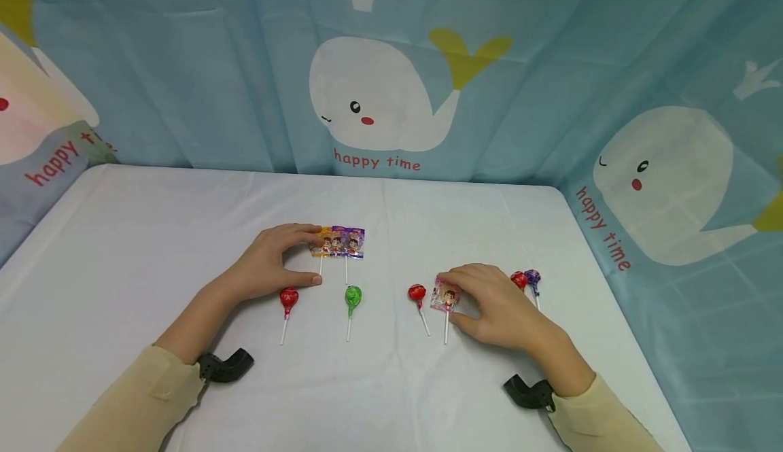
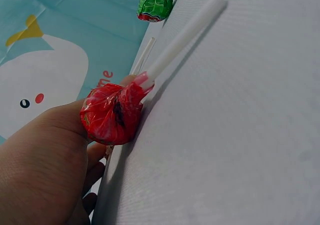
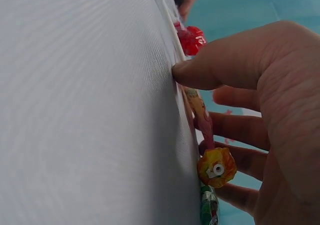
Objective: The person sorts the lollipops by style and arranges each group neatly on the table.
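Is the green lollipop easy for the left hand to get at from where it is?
Probably yes: the green lollipop lies bare on the table, just beside the left hand, nothing between them.

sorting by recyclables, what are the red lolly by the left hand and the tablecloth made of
Red lolly: the wrapper looks like thin glossy plastic film, crinkled and twisted with bright glints; the stick is matte white, paper or plastic, cannot tell.
Tablecloth: looks like white woven fabric, with a fine ribbed weave, matte, with soft creases.
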`<action>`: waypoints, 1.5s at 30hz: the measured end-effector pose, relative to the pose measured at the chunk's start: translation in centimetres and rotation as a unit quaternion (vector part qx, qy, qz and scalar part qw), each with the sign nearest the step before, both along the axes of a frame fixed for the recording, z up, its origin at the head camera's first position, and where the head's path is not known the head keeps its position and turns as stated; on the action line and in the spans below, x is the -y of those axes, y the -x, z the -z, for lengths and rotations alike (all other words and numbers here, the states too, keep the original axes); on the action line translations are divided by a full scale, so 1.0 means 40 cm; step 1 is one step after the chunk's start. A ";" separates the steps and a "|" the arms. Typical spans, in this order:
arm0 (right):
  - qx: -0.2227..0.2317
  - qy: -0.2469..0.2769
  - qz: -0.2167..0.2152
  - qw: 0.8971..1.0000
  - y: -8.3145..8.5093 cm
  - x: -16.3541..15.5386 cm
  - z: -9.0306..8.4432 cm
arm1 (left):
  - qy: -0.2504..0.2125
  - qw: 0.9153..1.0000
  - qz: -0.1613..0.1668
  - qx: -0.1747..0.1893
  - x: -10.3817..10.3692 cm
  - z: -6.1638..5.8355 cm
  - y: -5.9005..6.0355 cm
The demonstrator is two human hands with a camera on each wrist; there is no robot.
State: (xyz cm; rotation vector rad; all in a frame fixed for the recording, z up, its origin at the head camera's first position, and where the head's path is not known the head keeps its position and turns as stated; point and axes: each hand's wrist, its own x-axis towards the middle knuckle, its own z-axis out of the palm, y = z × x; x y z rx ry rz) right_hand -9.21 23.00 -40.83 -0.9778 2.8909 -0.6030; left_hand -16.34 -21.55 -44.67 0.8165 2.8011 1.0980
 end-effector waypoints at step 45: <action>-0.022 0.042 -0.005 0.999 0.014 -0.017 0.005 | 0.015 1.000 -0.004 0.019 -0.002 0.005 0.004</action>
